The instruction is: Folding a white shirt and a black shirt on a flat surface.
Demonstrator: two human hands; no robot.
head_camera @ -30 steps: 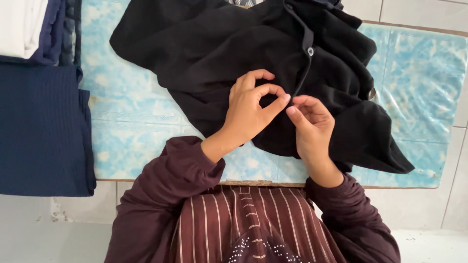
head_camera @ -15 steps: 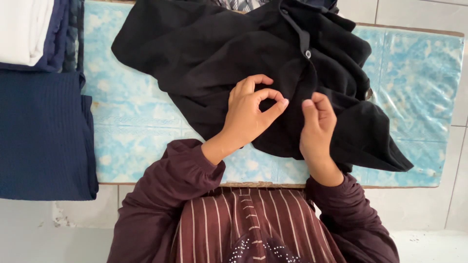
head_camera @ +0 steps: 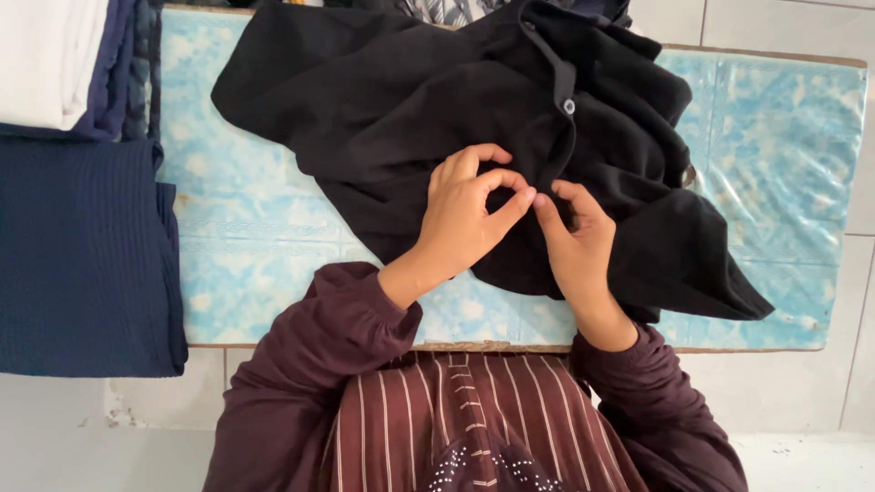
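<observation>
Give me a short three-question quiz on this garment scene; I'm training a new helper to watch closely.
1. True or false: the black garment lies on the blue mottled table cover.
2. Where do the left hand and right hand meet?
A. at the button strip, below the visible button
B. on the folded navy cloth
C. off the table edge
3. Fill in: the navy cloth lies on the person's ____ side.

Key
1. True.
2. A; the fingertips of both hands pinch the fabric there. Whether they hold a button is hidden.
3. Left.
</observation>
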